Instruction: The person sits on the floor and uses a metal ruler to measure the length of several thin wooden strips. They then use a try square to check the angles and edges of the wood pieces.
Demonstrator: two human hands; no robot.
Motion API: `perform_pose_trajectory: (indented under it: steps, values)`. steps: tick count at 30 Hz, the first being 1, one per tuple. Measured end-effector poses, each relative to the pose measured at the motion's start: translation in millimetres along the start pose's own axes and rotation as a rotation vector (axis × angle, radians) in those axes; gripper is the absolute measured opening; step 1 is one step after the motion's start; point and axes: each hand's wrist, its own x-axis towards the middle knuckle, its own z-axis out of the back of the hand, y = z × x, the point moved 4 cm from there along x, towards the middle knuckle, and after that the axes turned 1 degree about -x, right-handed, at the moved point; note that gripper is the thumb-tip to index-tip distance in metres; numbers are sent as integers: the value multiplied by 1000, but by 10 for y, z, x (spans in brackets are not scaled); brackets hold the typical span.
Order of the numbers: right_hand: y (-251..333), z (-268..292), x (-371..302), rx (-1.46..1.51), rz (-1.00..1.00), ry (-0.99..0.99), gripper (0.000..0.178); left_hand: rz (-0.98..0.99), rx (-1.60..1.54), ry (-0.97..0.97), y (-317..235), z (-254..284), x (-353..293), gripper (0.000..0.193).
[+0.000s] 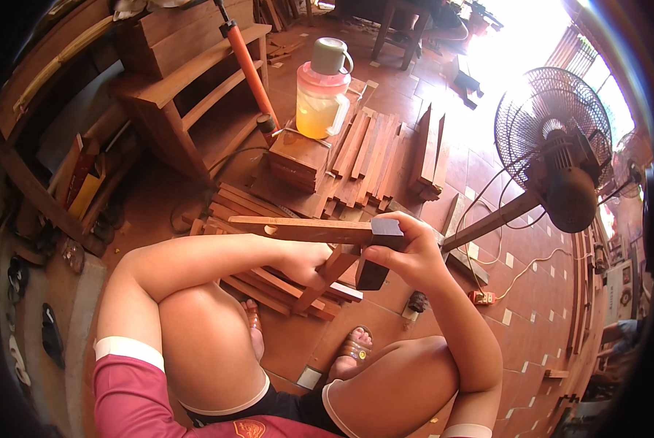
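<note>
My left hand (306, 259) grips a long reddish wooden slat (298, 229) that runs level in front of me, above my knees. My right hand (408, 257) is closed around a dark rectangular block (374, 252) pressed against the slat's right end. A second slat (327, 271) angles down below the hands; whether my left hand holds it too is unclear. A loose heap of similar slats (265, 285) lies on the tiled floor under my hands, beside my sandalled feet (352, 343).
Ahead, rows of wooden pieces (367, 150) lie on the floor beside a stacked block carrying a pink-lidded jug of yellow liquid (321, 95). A wooden step frame (188, 87) and an orange pump (248, 66) stand at the left. A standing fan (556, 146) is at the right, its cable trailing.
</note>
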Motion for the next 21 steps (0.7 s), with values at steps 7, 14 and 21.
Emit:
perform_pose_trajectory:
  steps: [7, 14, 21]
  values:
    - [-28, -13, -2, 98, 4, -53, 36, -84, -77, -11, 20, 19, 62, 29]
    - [-96, 61, -12, 234, 60, -172, 37, -114, -110, -74, -165, 124, 36, 26]
    - [-21, 36, -41, 237, 84, -200, 36, -73, -156, -86, -217, 136, 10, 25]
